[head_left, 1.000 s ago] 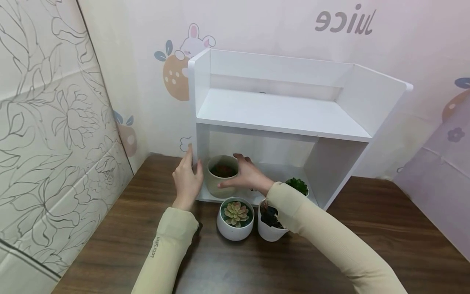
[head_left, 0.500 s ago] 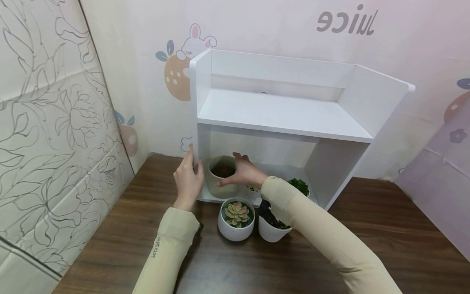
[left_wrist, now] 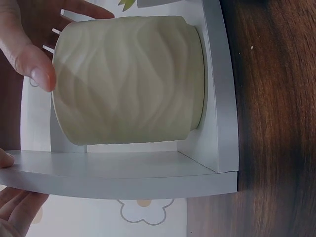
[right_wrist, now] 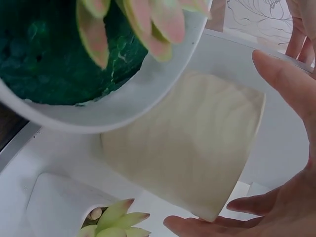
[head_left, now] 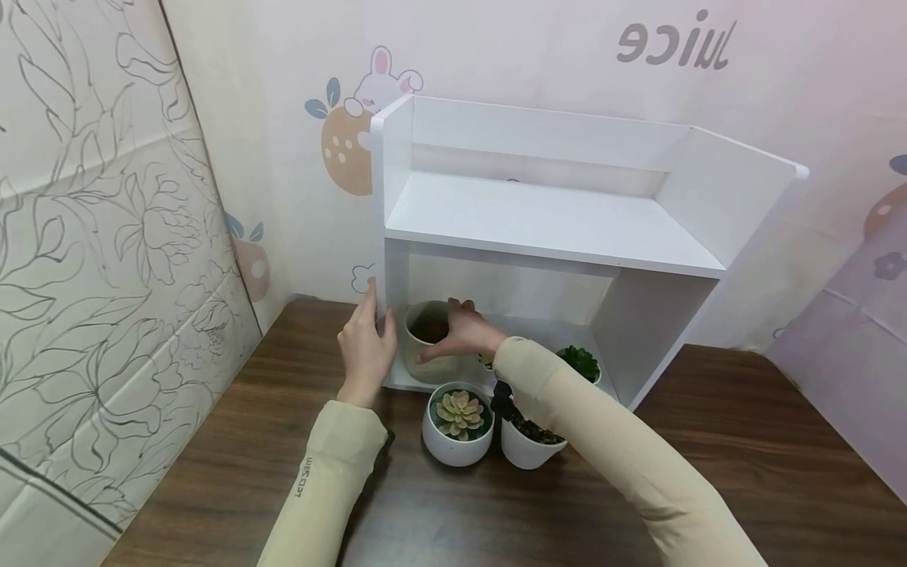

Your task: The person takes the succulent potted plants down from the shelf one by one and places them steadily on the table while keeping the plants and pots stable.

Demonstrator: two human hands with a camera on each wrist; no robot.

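A large pale green planter pot point(head_left: 428, 368) stands in the left corner of the white shelf's lower compartment. Wavy ridges cover its side in the left wrist view, where the planter pot point(left_wrist: 128, 84) looks upright on the shelf board. My right hand point(head_left: 466, 332) reaches over its right side, thumb in front and fingers behind. In the right wrist view, fingertips point(right_wrist: 197, 226) meet the rim while the thumb is apart from it. My left hand point(head_left: 364, 350) holds the shelf's left side panel point(head_left: 379, 197), thumb inside and fingers outside.
A white bowl with a succulent point(head_left: 457, 453) and a white pot with a dark plant point(head_left: 527, 453) stand on the wooden table point(head_left: 234, 441) before the shelf. A green plant point(head_left: 579, 362) and a partly hidden small white pot point(right_wrist: 59, 207) are inside the lower compartment.
My right hand has moved slightly left, further over the planter pot's rim, uncovering more of the dark plant's pot. My left hand stays on the side panel. The view has shifted slightly.
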